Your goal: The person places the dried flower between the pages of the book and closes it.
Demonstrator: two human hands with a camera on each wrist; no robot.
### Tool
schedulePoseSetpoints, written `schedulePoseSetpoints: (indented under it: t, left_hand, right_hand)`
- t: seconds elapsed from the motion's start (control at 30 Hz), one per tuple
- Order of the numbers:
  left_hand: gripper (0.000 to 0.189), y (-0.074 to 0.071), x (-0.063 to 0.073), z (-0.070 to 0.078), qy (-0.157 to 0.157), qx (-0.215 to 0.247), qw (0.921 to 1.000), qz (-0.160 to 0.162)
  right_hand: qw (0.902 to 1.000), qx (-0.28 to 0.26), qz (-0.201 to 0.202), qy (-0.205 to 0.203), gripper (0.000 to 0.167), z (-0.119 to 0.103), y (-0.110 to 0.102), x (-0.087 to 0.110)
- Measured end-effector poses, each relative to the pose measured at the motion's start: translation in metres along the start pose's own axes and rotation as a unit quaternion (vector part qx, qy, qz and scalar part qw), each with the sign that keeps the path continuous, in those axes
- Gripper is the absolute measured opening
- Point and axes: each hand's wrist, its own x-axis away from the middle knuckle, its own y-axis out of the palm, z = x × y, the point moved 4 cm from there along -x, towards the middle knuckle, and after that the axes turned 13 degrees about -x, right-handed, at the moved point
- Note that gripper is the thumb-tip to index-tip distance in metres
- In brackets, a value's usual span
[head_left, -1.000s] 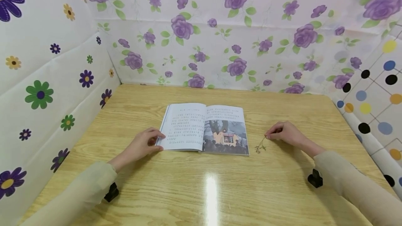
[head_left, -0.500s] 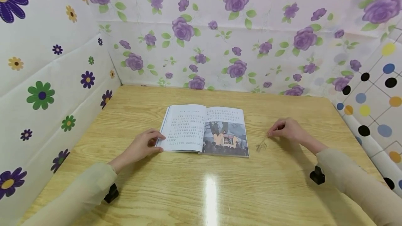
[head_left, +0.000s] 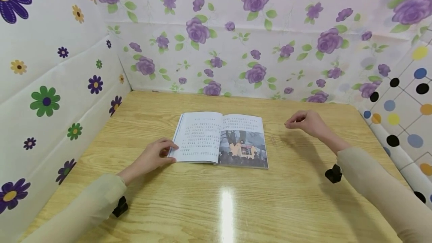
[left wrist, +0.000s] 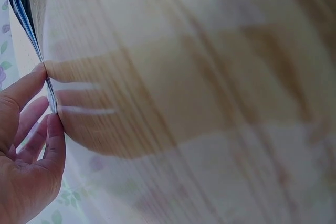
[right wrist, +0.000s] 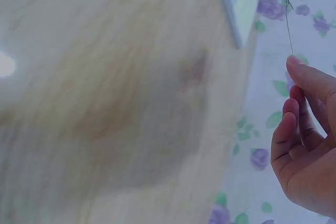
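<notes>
An open book (head_left: 202, 136) lies on the wooden table, text on its left page and a dark picture on its right. My left hand (head_left: 155, 155) holds its lower left edge. In the left wrist view, thumb and fingers of that left hand (left wrist: 31, 156) pinch the book's thin edge (left wrist: 51, 90) from both sides. Right of the book, my right hand (head_left: 308, 123) is raised over the table. The right wrist view shows this right hand (right wrist: 310, 145) pinching a thin plant sprig (right wrist: 288, 4) by its stem; in the head view the sprig is barely visible.
Wooden tabletop (head_left: 189, 205) surrounds the book, with a bright light reflection in front. A purple-flowered sheet (head_left: 236, 48) hangs along the back. Patterned sheets stand on the left (head_left: 84, 111) and the right (head_left: 405, 123). Black wrist devices (head_left: 120, 207) sit at both sleeves.
My right hand has lifted away from the table with the sprig, rising and shifting slightly toward the back. The left hand and the book have stayed in place.
</notes>
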Motion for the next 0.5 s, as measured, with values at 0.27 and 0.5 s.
schedulePoseSetpoints:
  t: [0.27, 0.5]
  left_hand:
    - [0.038, 0.0, -0.001, -0.001, -0.002, -0.002, 1.0, 0.0]
    - [0.037, 0.001, 0.0, -0.001, 0.002, -0.001, 1.0, 0.001]
  right_hand:
    - [0.9998, -0.008, 0.017, -0.001, 0.028, -0.02, 0.002, -0.014]
    - [0.9991, -0.029, 0.03, 0.003, 0.023, -0.032, 0.012, -0.026]
